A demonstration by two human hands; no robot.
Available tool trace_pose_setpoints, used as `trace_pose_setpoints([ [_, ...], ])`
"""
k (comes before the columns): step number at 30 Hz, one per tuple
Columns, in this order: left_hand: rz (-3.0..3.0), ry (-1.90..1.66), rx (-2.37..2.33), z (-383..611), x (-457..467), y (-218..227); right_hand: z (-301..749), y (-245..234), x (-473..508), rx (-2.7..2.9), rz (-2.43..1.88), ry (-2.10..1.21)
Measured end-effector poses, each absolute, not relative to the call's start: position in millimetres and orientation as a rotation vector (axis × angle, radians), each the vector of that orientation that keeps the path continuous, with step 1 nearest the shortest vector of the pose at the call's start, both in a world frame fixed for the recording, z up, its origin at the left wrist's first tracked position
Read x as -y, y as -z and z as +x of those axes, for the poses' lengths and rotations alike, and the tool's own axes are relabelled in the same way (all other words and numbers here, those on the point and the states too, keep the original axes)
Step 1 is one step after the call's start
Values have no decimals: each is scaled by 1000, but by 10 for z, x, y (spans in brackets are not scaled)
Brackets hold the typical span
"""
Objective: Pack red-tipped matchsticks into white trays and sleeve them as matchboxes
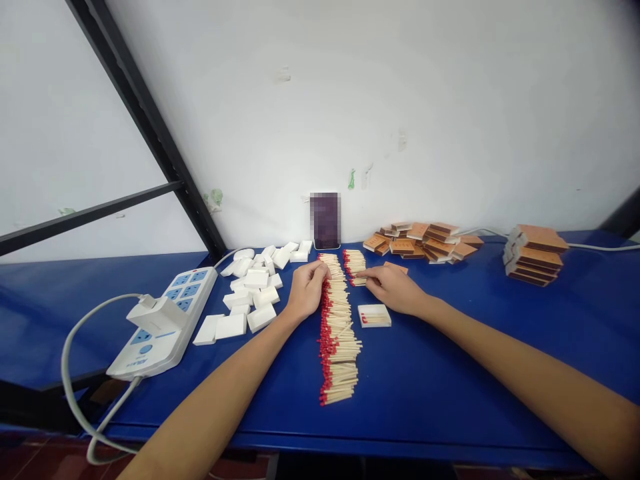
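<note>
A long row of red-tipped matches [340, 333] runs from the back of the table toward me. My left hand [309, 288] rests at the row's left side, thumb and fingers curled together by the match heads; what they pinch, if anything, is hidden. Right of the row lies a smaller group of matches [355, 261]. My right hand [395, 288] has its index finger stretched out onto the nearest of these, with the other fingers bent. Just in front of that hand sits a white matchbox tray [381, 321] with a few matches inside. An orange matchbox cover [396, 267] lies partly behind the right hand.
White empty trays [257, 279] are heaped on the left, beside a power strip [173, 320] with a plugged-in adapter and cable. Orange matchboxes [435, 241] are piled at the back right; more stand stacked [537, 257] farther right. A phone [326, 221] leans against the wall.
</note>
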State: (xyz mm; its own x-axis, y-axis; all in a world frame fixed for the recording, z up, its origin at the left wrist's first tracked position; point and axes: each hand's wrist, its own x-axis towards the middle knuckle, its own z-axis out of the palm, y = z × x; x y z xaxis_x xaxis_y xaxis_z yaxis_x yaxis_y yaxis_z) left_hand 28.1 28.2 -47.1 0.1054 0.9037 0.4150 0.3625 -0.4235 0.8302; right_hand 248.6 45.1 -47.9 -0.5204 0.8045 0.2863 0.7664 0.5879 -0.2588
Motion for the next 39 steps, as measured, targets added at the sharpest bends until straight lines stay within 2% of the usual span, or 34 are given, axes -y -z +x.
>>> trace_pose_setpoints([
  [13, 1876, -1290, -1257, 278, -281, 475, 2499, 502, -461, 2430, -1191, -196],
  [39, 1879, -1294, -1235, 276, -289, 493, 2461, 473, -458, 2456, -1321, -136],
])
